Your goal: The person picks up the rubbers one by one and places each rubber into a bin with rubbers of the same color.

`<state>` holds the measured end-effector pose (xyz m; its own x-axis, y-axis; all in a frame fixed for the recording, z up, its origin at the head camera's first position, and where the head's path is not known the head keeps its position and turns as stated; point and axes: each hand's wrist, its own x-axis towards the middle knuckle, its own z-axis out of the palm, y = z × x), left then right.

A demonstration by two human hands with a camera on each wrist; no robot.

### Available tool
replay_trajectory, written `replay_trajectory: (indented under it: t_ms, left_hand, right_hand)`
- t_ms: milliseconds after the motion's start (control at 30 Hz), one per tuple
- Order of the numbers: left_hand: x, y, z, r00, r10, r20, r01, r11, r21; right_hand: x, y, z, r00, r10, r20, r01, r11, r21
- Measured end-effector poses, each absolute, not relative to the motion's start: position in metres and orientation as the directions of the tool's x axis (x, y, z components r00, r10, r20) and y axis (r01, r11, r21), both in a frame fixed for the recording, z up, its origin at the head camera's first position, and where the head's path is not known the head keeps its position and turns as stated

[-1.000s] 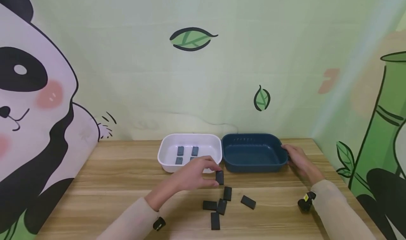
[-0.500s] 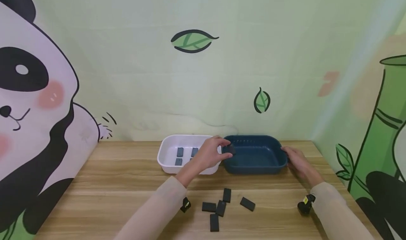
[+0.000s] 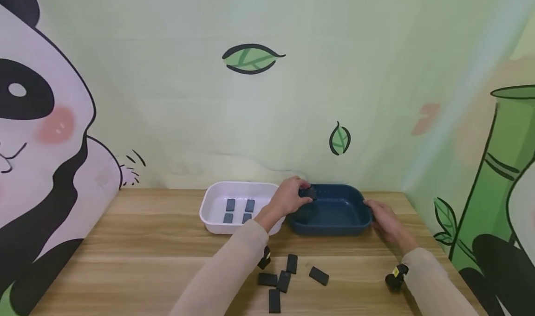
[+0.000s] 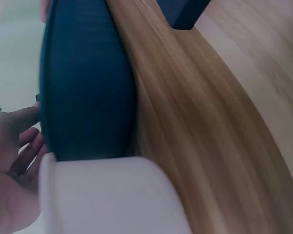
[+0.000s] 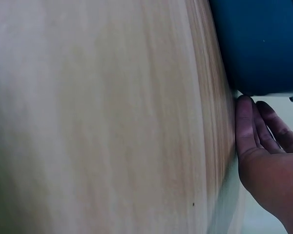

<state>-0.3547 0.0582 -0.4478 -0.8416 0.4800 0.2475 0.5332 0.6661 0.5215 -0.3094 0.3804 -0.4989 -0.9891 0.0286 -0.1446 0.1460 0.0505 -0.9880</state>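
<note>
My left hand point(image 3: 286, 199) pinches a black rectangular tile point(image 3: 310, 193) between thumb and fingers, over the left part of the dark blue basin point(image 3: 328, 229). In the left wrist view, that hand's palm and fingers point(image 4: 27, 146) show behind the basin walls, and the tile is mostly hidden. At the blue basin's right end, my right hand point(image 3: 386, 221) holds the rim, with its fingers tucked against the outside. The white basin point(image 3: 217, 227) stands directly left of the blue one, with several dark grey tiles point(image 3: 230, 204) lying inside, partly behind my left forearm.
Several loose black tiles point(image 3: 283, 281) lie on the wooden table point(image 3: 138, 265) in front of the basins; one tile point(image 3: 319, 276) sits apart to the right. A printed cloth wall point(image 3: 179, 112) with a panda and leaves rises right behind the table.
My left hand has carried the tile from above the table up and right, over the blue basin. My right hand keeps its place at the basin's right end.
</note>
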Motion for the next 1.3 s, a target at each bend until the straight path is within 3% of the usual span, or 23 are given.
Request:
replay_trajectory:
  t_ms: [267,467,633,900,1300]
  left_hand:
    - [-0.367,0.066,-0.464,-0.866,0.467,0.178,0.495,0.755,0.430]
    - [-0.371,0.073,-0.463,-0.848,0.501,0.175,0.525,0.747,0.407]
    - [-0.372,0.078,-0.468,-0.826,0.539,0.167,0.563,0.768,0.305]
    - [-0.366,0.084,-0.475,-0.866,0.483,0.128,0.500,0.833,0.239]
    - [-0.366,0.088,-0.478,-0.877,0.470,0.098,0.479,0.868,0.128]
  right_hand:
    - [-0.308,0.376,-0.504,-0.985,0.050,-0.166,0.170,0.087,-0.982]
    - [-0.309,0.382,-0.501,-0.987,0.055,-0.154,0.159,0.110,-0.981]
    - [-0.307,0.381,-0.499,-0.984,0.062,-0.166,0.174,0.147,-0.974]
    - [-0.304,0.381,-0.500,-0.983,0.052,-0.173,0.179,0.161,-0.971]
    - [-0.308,0.382,-0.499,-0.987,0.043,-0.154,0.158,0.142,-0.977]
